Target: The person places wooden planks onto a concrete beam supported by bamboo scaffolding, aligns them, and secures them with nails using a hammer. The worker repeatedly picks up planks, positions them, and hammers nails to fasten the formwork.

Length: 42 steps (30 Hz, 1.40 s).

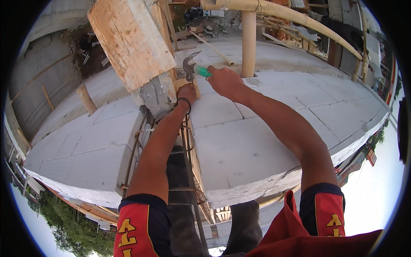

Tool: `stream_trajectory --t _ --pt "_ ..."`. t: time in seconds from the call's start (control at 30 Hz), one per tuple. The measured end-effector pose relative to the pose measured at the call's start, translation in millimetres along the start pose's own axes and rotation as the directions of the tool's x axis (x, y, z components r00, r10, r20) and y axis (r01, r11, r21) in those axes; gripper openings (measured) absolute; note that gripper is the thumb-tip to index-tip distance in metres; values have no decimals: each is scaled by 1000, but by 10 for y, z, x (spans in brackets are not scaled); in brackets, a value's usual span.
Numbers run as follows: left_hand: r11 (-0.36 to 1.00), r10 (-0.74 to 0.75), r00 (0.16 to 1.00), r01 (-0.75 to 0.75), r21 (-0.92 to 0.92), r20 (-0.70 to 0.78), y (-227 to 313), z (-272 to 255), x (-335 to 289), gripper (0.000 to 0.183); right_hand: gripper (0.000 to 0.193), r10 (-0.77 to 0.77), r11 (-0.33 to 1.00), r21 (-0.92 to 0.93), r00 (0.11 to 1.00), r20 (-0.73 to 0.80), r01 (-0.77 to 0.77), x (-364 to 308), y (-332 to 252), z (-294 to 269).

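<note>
Where two stretches of pale block masonry leave a gap, steel reinforcement bars (187, 141) stand between them, tied with cross-links. Right-hand stretch (244, 147): white blocks, thin joints, a few shallow dents, rough lower edge. Left-hand stretch (81, 160): same white block, smooth face, bamboo stub (87, 99) upright behind it. At the gap's far end: grey concrete (156, 95), faced by a tilted wooden panel (130, 40), surface scuffed and stained. One claw hammer (189, 67), green handle, metal head just above the left hand, near the panel's edge; right hand (225, 81) wrapped firmly around the handle. Left hand (186, 92): fingers drawn in against a wooden strip (197, 88); whether they pinch anything cannot be told. Surroundings: thick bamboo post (248, 45) beneath a bamboo rail (295, 17); rubble (218, 26) beyond; grey wall (40, 81) at left; green trees (75, 227) and bright sky (374, 205) at the rim.
</note>
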<state>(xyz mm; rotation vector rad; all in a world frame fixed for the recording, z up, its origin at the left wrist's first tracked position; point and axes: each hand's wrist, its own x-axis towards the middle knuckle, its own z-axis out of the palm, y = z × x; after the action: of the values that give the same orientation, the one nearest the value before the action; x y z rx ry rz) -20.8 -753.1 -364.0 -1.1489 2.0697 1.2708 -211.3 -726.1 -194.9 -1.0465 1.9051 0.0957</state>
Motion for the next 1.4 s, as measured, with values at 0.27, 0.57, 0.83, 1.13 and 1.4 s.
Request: stream_trajectory --t 0.27,0.57,0.83,1.13,1.4 --pt "1000 -19 998 20 16 -54 -37 78 29 25 27 99 973 228 954 -282 -34 64 47 -15" --pt "1000 -25 999 25 -11 -34 -8 36 2 24 26 87 984 170 969 -233 -47 13 88 -58" --pt "998 -6 999 9 64 -36 -22 41 25 23 27 -9 999 47 999 -36 11 35 -23 75" --pt "900 97 965 -189 393 242 205 -244 -297 17 28 119 985 145 972 -203 -90 26 -57 -268" --pt "912 71 927 -210 351 368 151 -482 -377 24 26 42 996 -78 998 55 -38 -44 0 -25"
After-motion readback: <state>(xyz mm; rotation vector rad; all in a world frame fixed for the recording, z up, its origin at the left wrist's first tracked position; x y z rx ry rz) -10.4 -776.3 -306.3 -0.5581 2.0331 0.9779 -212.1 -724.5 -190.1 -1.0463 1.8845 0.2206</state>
